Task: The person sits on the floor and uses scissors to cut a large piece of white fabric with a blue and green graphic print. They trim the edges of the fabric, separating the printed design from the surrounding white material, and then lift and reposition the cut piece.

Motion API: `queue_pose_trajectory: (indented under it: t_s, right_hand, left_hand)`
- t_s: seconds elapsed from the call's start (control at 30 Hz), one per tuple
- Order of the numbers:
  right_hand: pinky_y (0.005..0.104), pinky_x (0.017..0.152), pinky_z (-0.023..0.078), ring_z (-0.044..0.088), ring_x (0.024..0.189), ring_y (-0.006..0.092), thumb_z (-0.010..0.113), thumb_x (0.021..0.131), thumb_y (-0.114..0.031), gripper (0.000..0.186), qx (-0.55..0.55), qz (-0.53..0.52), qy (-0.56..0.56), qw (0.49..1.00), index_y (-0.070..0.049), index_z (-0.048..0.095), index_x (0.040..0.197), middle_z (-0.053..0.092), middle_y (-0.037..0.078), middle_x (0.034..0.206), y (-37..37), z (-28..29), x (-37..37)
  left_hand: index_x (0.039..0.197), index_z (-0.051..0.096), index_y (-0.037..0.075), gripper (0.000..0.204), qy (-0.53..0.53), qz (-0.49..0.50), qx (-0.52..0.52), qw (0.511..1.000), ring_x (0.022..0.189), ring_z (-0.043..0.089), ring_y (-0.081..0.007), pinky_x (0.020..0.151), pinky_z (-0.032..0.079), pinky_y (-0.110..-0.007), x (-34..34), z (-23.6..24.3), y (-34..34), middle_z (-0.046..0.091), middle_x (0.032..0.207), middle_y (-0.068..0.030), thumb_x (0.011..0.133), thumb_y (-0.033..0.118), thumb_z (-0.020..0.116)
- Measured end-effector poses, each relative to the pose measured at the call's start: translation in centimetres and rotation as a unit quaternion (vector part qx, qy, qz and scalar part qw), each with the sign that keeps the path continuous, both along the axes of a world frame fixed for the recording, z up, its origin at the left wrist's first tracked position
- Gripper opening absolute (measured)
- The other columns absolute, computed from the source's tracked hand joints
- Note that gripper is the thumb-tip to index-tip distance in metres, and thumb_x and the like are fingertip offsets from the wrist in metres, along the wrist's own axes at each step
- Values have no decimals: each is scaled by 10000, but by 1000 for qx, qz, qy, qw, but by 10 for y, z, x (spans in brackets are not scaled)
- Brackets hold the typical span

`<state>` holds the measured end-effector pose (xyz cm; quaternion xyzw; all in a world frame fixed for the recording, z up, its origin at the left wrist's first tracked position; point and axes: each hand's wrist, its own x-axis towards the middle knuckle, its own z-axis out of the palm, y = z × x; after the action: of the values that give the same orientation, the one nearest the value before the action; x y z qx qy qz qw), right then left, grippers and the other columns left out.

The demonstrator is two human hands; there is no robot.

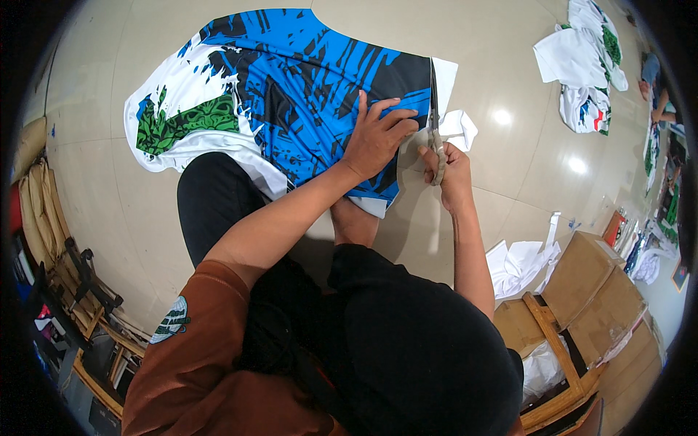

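Observation:
A large piece of printed fabric [313, 80], blue and black with white and green parts, lies spread on the tiled floor in front of me. My left hand [378, 134] rests flat on it near the right edge, fingers spread. In my right hand [452, 174] is a pair of scissors [438, 149], its handles gripped and its blades pointing away from me along the fabric's right edge. A white strip of fabric [445, 80] shows just right of the blades, and a smaller white scrap [459, 129] lies beside the scissors.
More printed fabric [585, 69] lies at the far right. White scraps [520, 265] are on the floor near cardboard boxes [582, 280] and a wooden frame [556, 349] at lower right. Along the left stand folded tan padding [40, 211] and chair parts. Another person's hand [660, 115] shows at the right rim.

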<state>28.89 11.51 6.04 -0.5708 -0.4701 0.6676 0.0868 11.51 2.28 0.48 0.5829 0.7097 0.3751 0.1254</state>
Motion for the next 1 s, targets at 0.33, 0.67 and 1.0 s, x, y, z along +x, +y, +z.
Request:
queue_pose_trajectory:
  t_s: [0.33,0.67,1.0]
  right_hand:
    - [249,512,433,546,552,79,888,898,-199,292,-9,2,7,1000,-14,666,937,628,3,698,4,2,-2]
    - [252,505,405,519,536,77,882,897,-220,302,0,7,14,1000,-31,646,905,609,-5,678,8,0,-2]
    - [255,498,410,535,531,88,900,891,-218,315,-3,6,16,1000,-47,636,896,617,0,677,15,-4,-7]
  left_hand:
    - [1135,697,219,154,-7,1,6,1000,1396,512,-262,1260,177,-757,0,0,0,677,1316,81,984,191,705]
    - [1143,703,217,172,-1,-2,-1,1000,1402,510,-264,1271,168,-746,0,0,1,677,1324,79,980,161,709]
    - [1154,697,211,218,-6,-3,3,1000,1406,507,-270,1271,166,-749,0,1,0,674,1328,73,954,127,720]
